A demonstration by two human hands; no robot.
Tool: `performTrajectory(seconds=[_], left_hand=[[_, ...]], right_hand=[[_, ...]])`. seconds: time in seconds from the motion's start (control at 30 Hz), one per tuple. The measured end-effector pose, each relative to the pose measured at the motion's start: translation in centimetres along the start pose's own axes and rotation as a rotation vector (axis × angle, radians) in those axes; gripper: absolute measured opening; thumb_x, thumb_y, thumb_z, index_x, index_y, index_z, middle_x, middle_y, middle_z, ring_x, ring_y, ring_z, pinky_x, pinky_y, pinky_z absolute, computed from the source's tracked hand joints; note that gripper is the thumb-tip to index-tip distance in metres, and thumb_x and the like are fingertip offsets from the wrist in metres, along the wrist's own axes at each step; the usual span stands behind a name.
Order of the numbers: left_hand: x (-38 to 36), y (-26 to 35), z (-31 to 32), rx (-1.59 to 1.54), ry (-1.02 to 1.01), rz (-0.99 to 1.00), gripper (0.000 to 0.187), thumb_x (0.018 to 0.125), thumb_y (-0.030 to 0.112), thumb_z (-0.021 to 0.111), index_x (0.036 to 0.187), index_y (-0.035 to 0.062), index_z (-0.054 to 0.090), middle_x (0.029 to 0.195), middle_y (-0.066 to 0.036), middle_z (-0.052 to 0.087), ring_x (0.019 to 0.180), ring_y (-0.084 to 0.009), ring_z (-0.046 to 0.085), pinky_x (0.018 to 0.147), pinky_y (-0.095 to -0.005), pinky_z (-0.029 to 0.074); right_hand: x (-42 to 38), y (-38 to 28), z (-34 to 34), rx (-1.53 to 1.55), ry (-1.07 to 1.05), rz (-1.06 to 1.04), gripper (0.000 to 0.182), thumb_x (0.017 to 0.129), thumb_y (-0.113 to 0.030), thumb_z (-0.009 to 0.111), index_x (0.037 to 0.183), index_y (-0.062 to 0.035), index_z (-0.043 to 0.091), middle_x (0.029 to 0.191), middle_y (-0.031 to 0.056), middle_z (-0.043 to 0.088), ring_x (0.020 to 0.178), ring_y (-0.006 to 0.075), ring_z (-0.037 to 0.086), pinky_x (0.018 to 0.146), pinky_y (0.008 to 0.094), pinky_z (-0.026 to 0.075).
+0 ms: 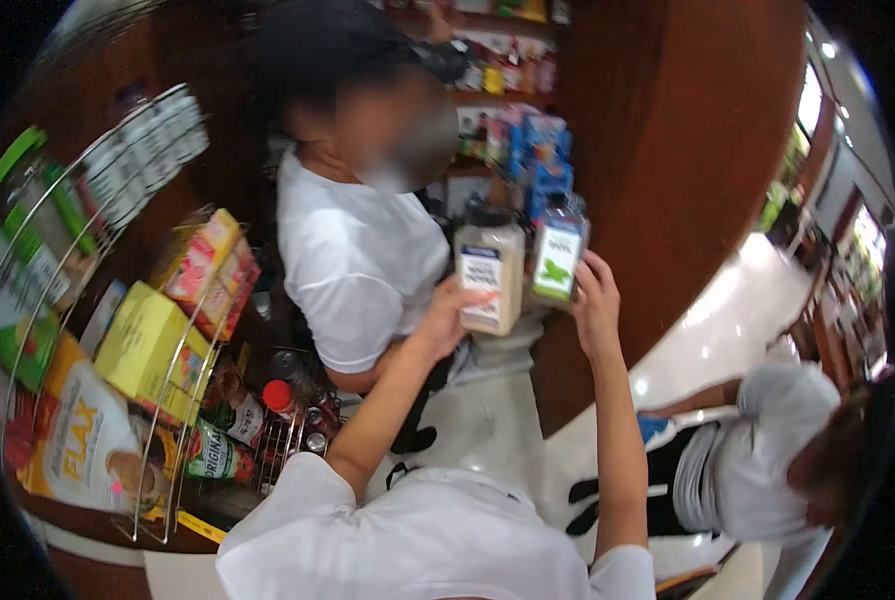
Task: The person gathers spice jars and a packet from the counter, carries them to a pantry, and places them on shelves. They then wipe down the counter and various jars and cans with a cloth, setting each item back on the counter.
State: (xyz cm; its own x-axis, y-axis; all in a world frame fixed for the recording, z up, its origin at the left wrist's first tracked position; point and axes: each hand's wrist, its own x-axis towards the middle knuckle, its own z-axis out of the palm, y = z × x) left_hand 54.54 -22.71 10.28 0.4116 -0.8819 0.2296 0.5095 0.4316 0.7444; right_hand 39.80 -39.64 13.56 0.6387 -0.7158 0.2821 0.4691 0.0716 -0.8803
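My left hand point(443, 316) is closed around a large spice jar point(490, 278) full of pale powder, with a dark lid and a white label. Beside it, my right hand point(595, 295) grips a smaller spice jar point(559, 258) whose white label carries green leaves. Both jars are held up roughly upright, side by side in front of me. The small print on their labels is too blurred to read with certainty. The fingers behind each jar are partly hidden.
Close in front stands a person in a white shirt point(362, 260). Left is a wire rack point(167, 440) with a FLAX bag point(82, 440), a yellow box point(152, 345) and bottles. Shelves point(507, 98) of goods stand behind. Another person point(767, 450) is at lower right, near a curved brown panel point(657, 170).
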Motion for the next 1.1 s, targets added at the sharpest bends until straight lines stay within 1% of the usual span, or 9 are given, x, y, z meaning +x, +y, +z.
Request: performTrajectory(seconds=[0.13, 0.17, 0.43, 0.6, 0.67, 0.8, 0.93, 1.0, 1.1], left_hand=[[-0.5, 0.3, 0.5, 0.017, 0.051, -0.022, 0.044, 0.075, 0.012, 0.064, 0.116, 0.0022, 0.049, 0.105, -0.009, 0.06, 0.093, -0.0173, 0.06, 0.082, -0.0324, 0.05], [-0.2, -0.1, 0.4, 0.006, 0.093, 0.035, 0.043, 0.074, 0.012, 0.065, 0.113, -0.001, 0.051, 0.101, -0.014, 0.061, 0.088, -0.0236, 0.063, 0.08, -0.0375, 0.053], [0.6, 1.4, 0.3, -0.004, 0.139, 0.087, 0.044, 0.078, 0.014, 0.065, 0.118, 0.0031, 0.05, 0.105, -0.009, 0.06, 0.094, -0.0173, 0.06, 0.081, -0.0311, 0.05], [1.3, 1.2, 0.1, 0.014, 0.153, 0.091, 0.045, 0.077, 0.013, 0.067, 0.116, 0.0018, 0.05, 0.105, -0.009, 0.061, 0.093, -0.0176, 0.061, 0.08, -0.0306, 0.05], [1.3, 1.0, 0.8, 0.004, 0.205, 0.141, 0.043, 0.076, 0.011, 0.068, 0.114, 0.0005, 0.05, 0.1, -0.009, 0.061, 0.089, -0.0176, 0.062, 0.078, -0.0305, 0.051], [1.6, 1.3, 1.3, 0.173, 0.226, 0.164, 0.046, 0.077, 0.011, 0.068, 0.116, -0.0016, 0.047, 0.099, -0.011, 0.06, 0.088, -0.0176, 0.061, 0.073, -0.031, 0.051], [3.0, 0.7, 0.8, 0.601, 0.385, 0.496, 0.057, 0.07, 0.018, 0.075, 0.116, -0.0034, 0.049, 0.098, -0.013, 0.061, 0.088, -0.0194, 0.061, 0.076, -0.0308, 0.049], [3.2, 0.9, 1.3, 0.784, 0.505, 0.55, 0.058, 0.063, 0.024, 0.079, 0.109, -0.0036, 0.055, 0.097, -0.016, 0.062, 0.088, -0.0243, 0.061, 0.079, -0.0332, 0.047], [2.8, 2.5, 1.7, 0.937, 0.53, 0.568, 0.055, 0.064, 0.024, 0.078, 0.108, -0.0019, 0.056, 0.098, -0.017, 0.063, 0.089, -0.0256, 0.061, 0.079, -0.0337, 0.047]], right_hand=[[-0.2, 0.9, 0.1, 0.006, 0.01, 0.059, 0.042, 0.087, -0.025, 0.059, 0.122, -0.0078, 0.043, 0.111, 0.0071, 0.054, 0.1, 0.0156, 0.053, 0.075, 0.0334, 0.047], [-0.3, 1.1, 0.2, -0.008, 0.026, 0.073, 0.042, 0.087, -0.025, 0.059, 0.122, -0.0078, 0.043, 0.111, 0.0073, 0.054, 0.1, 0.0159, 0.053, 0.074, 0.0338, 0.048], [0.2, 1.7, 0.4, 0.011, 0.047, 0.082, 0.04, 0.087, -0.022, 0.059, 0.121, -0.0066, 0.042, 0.108, 0.0093, 0.056, 0.096, 0.0177, 0.057, 0.071, 0.0356, 0.052], [0.2, 1.1, 0.8, -0.107, 0.15, -0.017, 0.04, 0.087, -0.017, 0.059, 0.12, -0.0024, 0.041, 0.107, 0.011, 0.056, 0.095, 0.0164, 0.056, 0.078, 0.0298, 0.048], [1.2, 2.6, 0.0, -0.15, 0.156, -0.199, 0.039, 0.085, -0.015, 0.062, 0.116, 0.0014, 0.046, 0.102, 0.0107, 0.056, 0.093, 0.0145, 0.053, 0.082, 0.0267, 0.043], [1.3, 2.5, 0.3, -0.283, 0.206, -0.196, 0.039, 0.084, -0.017, 0.064, 0.114, 0.0025, 0.047, 0.1, 0.0094, 0.055, 0.091, 0.0139, 0.052, 0.078, 0.0252, 0.042], [1.4, 3.0, 1.2, -0.351, 0.106, -0.119, 0.04, 0.084, -0.018, 0.066, 0.114, 0.002, 0.048, 0.102, 0.0096, 0.054, 0.093, 0.015, 0.053, 0.081, 0.0256, 0.043], [1.6, 4.0, 1.7, -0.229, -0.022, -0.08, 0.043, 0.084, -0.019, 0.065, 0.117, 0.0022, 0.047, 0.117, 0.0141, 0.051, 0.108, 0.0205, 0.05, 0.094, 0.0305, 0.039], [2.1, 5.4, 2.3, -0.399, -0.063, -0.176, 0.056, 0.083, -0.019, 0.064, 0.128, 0.0028, 0.039, 0.127, 0.016, 0.045, 0.119, 0.0249, 0.043, 0.101, 0.0341, 0.032]])
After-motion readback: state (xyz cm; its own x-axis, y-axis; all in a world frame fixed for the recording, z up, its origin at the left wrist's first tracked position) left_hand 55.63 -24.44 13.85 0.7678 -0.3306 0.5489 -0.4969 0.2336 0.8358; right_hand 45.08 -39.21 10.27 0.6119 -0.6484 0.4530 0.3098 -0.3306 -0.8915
